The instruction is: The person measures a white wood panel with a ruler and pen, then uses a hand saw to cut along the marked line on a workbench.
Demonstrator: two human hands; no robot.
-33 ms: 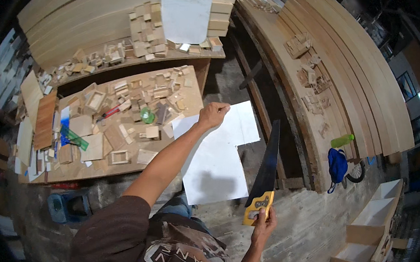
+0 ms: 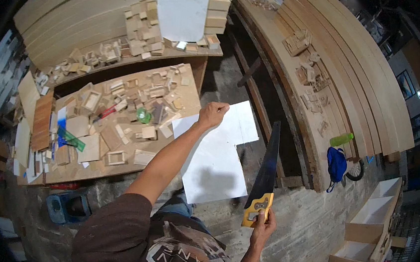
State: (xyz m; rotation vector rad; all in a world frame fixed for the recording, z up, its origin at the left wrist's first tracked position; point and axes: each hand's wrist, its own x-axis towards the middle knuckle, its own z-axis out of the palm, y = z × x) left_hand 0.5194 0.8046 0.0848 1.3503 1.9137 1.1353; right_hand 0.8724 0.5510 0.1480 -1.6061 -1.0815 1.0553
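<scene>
My left hand (image 2: pixel 213 114) is closed at the far edge of a white sheet (image 2: pixel 217 166), with its fingertips pinched there. The sheet has a stepped cutout along its right side, and a dark shadow falls across its lower part. To the right of the sheet and apart from it, a handsaw (image 2: pixel 267 161) points away from me, with a dark blade and a yellow handle. My right hand (image 2: pixel 264 222) grips that handle, its fingers partly hidden behind it.
A low worktable (image 2: pixel 121 170) at left holds many small wooden pieces, a green ruler (image 2: pixel 74 141) and red-handled pliers (image 2: pixel 104 113). A long wooden bench (image 2: pixel 277 47) runs along the right. A blue bag (image 2: pixel 336 164), a blue stool (image 2: pixel 66 207) and white-lined wooden boxes (image 2: pixel 369 220) stand around.
The view has shifted slightly, so the worktable and bench sit a little farther left. Both hands keep their grips on the sheet and the handsaw.
</scene>
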